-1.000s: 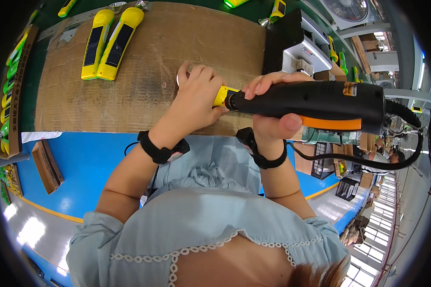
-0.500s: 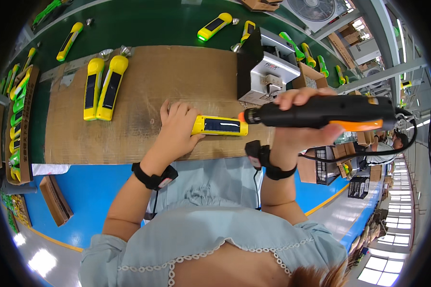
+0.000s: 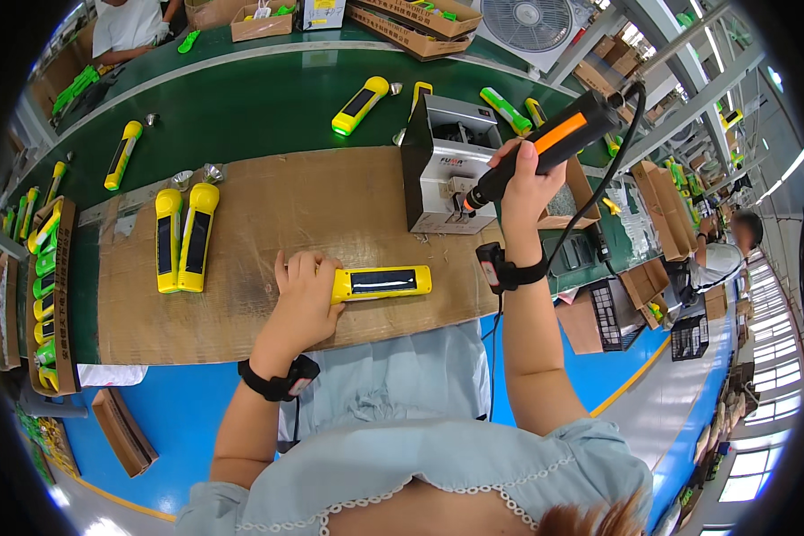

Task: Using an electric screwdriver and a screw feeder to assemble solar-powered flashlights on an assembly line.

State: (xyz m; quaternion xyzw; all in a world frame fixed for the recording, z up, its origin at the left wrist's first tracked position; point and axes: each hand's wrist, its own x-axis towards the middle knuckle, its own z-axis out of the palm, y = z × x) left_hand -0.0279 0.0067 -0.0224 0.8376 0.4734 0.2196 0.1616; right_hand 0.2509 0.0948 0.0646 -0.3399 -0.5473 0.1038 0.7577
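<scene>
My left hand (image 3: pixel 305 302) is wrapped round the head end of a yellow flashlight (image 3: pixel 393 281), which lies on the cardboard sheet with its dark panel facing up. In my right hand (image 3: pixel 531 183) is a black and orange electric screwdriver (image 3: pixel 563 134), a cable trailing from its rear. Its tip is at the front of a grey and black screw feeder (image 3: pixel 456 170); whether it touches a screw there is too small to tell. Two more yellow flashlights (image 3: pixel 196 237) lie side by side on the left of the cardboard, with silvery reflector cups (image 3: pixel 213 173) at their heads.
The cardboard sheet (image 3: pixel 277 205) covers the near bench. Behind it, a green belt (image 3: pixel 259 103) carries scattered yellow and green flashlights. A carton (image 3: pixel 58 295) of flashlights stands at far left; an open cardboard box (image 3: pixel 567 201) sits right of the feeder. Other people (image 3: pixel 719 255) work nearby.
My right hand has swung the screwdriver up and away from the flashlight's tail end to the screw feeder's front. My left hand stays on the flashlight. The view has tilted upward.
</scene>
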